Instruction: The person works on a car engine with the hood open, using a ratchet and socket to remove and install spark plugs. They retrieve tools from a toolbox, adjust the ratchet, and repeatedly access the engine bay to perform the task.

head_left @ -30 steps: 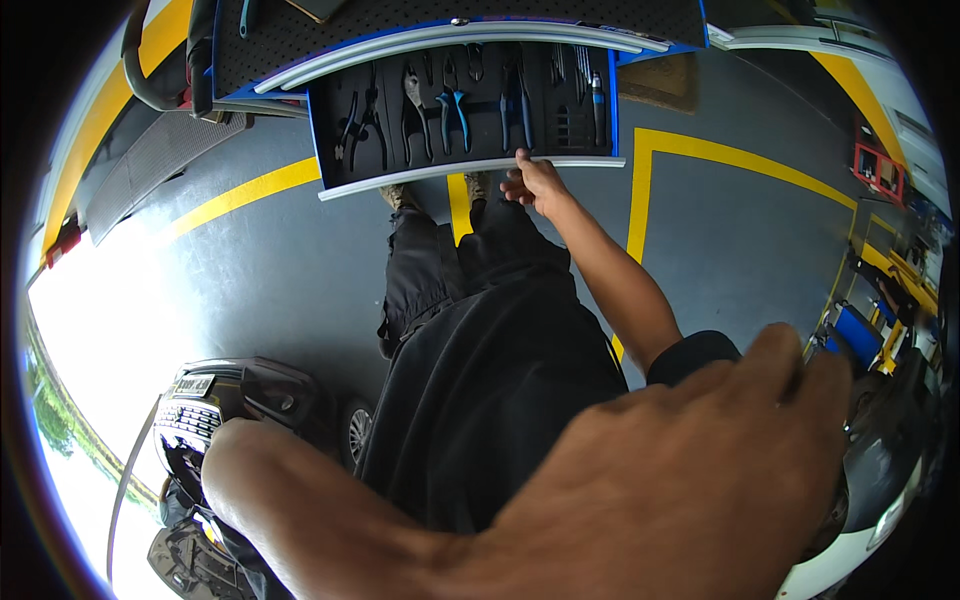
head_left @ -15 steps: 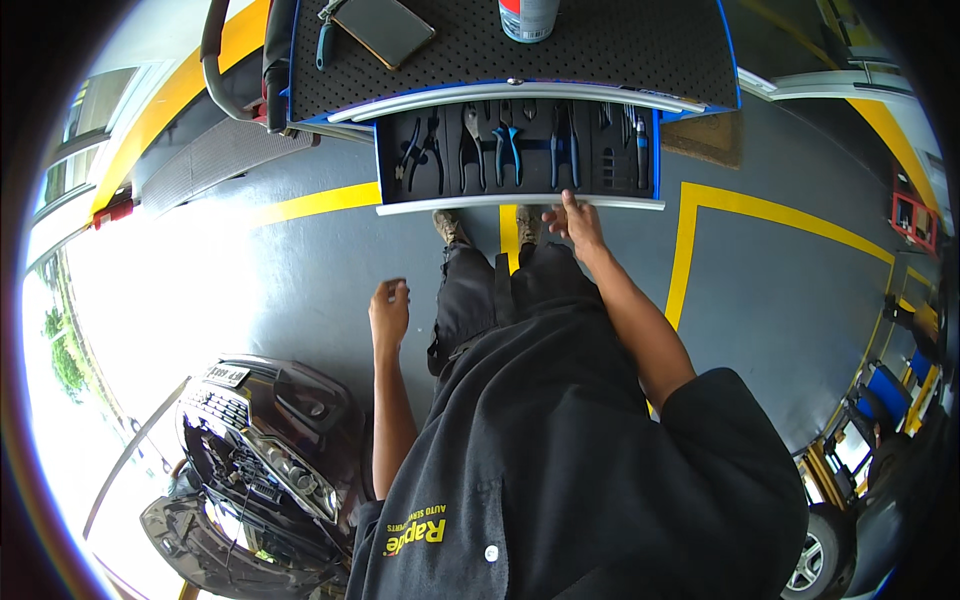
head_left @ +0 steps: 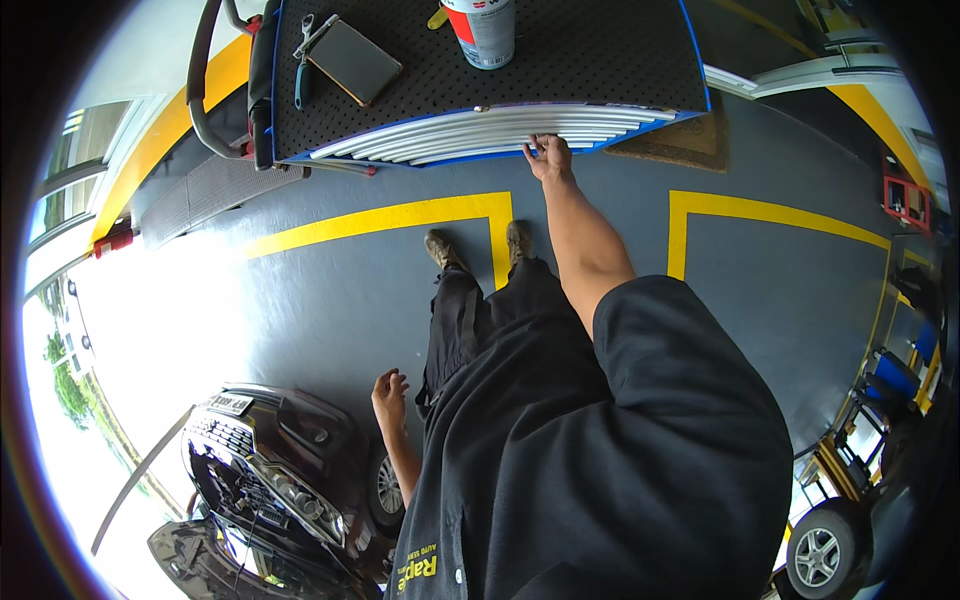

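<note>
My right hand reaches forward to the silver drawer fronts of the blue-edged tool cabinet, its bent fingers apart and touching one front. All drawers appear closed. My left hand hangs low by my left thigh, empty, with loosely bent fingers apart. On the cabinet's black perforated top stand a white, red and grey can and, to its left, a dark rectangular device beside a blue-handled tool. A small yellow item lies behind the can.
An open-bonnet dark car is at lower left; a wheel and blue-and-yellow equipment at lower right. A brown mat lies beside the cabinet, a red stand far right. Yellow lines mark the grey floor.
The drawer of pliers has gone in and is closed. My right hand moved forward with it. My left arm dropped from across the view to my side. The view shifted, showing more of the cabinet top.
</note>
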The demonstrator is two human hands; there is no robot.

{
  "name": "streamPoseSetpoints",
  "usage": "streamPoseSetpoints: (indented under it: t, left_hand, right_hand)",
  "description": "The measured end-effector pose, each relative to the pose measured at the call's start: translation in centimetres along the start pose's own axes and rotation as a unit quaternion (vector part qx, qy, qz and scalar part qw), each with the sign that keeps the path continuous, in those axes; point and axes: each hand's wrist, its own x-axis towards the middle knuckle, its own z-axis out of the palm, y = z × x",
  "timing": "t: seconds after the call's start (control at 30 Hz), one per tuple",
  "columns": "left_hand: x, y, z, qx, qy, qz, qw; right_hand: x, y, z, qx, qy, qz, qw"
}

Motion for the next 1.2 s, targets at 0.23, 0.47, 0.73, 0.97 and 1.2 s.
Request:
streamPoseSetpoints:
  t: [0.23, 0.47, 0.73, 0.97, 1.2]
  left_hand:
    - [3.8, 3.9, 1.2, 0.068, -0.051, 0.079, 0.993]
    - [8.4, 5.6, 4.2, 0.123, -0.097, 0.155, 0.975]
    - [9.4, 5.5, 5.3, 0.153, -0.130, 0.176, 0.964]
    - [10.3, 3.4, 4.9, 0.180, -0.139, 0.154, 0.961]
    - [9.6, 1.5, 4.0, 0.179, -0.154, 0.139, 0.962]
  right_hand:
    - [-6.0, 0.6, -5.9, -0.235, 0.092, 0.024, 0.967]
    - [-14.2, -0.5, -15.9, -0.655, 0.026, 0.099, 0.748]
    - [-20.2, -0.5, -21.1, -0.811, -0.007, 0.072, 0.580]
    - [-22.5, -2.2, -16.0, -0.875, 0.038, 0.035, 0.481]
    - [-21.7, -0.8, -13.5, -0.892, 0.082, -0.060, 0.440]
